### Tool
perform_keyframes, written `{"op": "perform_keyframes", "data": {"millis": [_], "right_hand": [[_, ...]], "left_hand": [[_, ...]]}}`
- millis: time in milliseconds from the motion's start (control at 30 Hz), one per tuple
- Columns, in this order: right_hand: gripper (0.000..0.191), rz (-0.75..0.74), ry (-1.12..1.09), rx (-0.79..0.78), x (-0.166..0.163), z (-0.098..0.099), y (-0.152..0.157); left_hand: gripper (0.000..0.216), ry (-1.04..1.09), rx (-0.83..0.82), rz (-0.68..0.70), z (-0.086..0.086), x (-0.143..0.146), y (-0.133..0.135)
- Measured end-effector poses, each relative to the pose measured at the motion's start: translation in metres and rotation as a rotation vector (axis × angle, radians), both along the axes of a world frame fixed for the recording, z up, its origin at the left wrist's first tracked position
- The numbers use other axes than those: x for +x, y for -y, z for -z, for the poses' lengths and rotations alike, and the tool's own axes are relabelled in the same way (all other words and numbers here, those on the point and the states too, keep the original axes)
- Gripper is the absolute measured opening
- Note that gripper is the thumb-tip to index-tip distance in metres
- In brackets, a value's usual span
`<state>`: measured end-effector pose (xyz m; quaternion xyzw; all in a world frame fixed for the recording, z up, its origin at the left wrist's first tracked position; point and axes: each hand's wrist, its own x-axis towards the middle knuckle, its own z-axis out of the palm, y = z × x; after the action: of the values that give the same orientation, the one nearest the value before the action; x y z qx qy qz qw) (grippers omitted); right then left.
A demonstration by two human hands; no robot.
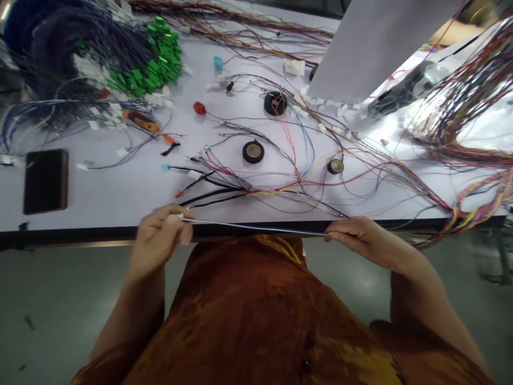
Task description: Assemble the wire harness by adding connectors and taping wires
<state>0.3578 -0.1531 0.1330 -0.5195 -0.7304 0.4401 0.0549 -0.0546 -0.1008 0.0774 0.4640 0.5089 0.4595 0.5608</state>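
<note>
A white and blue wire pair (256,227) is stretched nearly straight along the table's front edge. My left hand (160,232) pinches its left end, where a small white connector (181,216) shows at the fingertips. At the other end, my right hand (352,235) is closed on the wires between thumb and fingers. Just beyond them on the table lies a wire harness (276,190) with black-wrapped branches, some ending near my left hand. Behind it rests a roll of black tape (253,152), and a smaller tape roll (335,166) sits to the right.
A phone (46,182) lies at left, near an orange cutter (140,121). Green connectors (156,61) on dark wires are heaped at the back left. Thick wire bundles (460,107) fill the right side. Another person's arm (457,33) shows behind a white panel (377,48).
</note>
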Motion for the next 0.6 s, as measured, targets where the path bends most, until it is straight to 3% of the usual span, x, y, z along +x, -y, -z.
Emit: {"op": "perform_keyframes", "data": {"millis": [67,167,233,267,367,467,600], "right_hand": [[0.037,-0.01,0.085,-0.066,0.013,0.033,0.007],[0.031,0.121,0.213,0.053,0.017,0.067,0.009],[0.034,0.222,0.216,0.166,0.009,0.077,0.003],[0.044,0.246,0.226,0.204,0.003,0.079,-0.002],[0.068,0.185,0.383,0.228,-0.019,0.086,-0.02],[0.052,0.126,0.556,0.23,-0.031,0.097,-0.034],[0.03,0.228,0.633,0.26,-0.023,0.108,-0.041]], "left_hand": [[0.024,-0.137,-0.104,0.076,0.026,-0.005,0.0],[0.025,-0.301,-0.142,0.119,0.052,-0.004,0.004],[0.024,-0.408,-0.068,0.084,0.061,0.0,0.003],[0.022,-0.47,0.002,0.06,0.065,0.002,0.001],[0.019,-0.631,0.277,0.007,0.078,0.007,-0.013],[0.019,-0.712,0.405,0.09,0.092,0.006,-0.029],[0.019,-0.751,0.375,0.14,0.103,0.0,-0.037]]}}
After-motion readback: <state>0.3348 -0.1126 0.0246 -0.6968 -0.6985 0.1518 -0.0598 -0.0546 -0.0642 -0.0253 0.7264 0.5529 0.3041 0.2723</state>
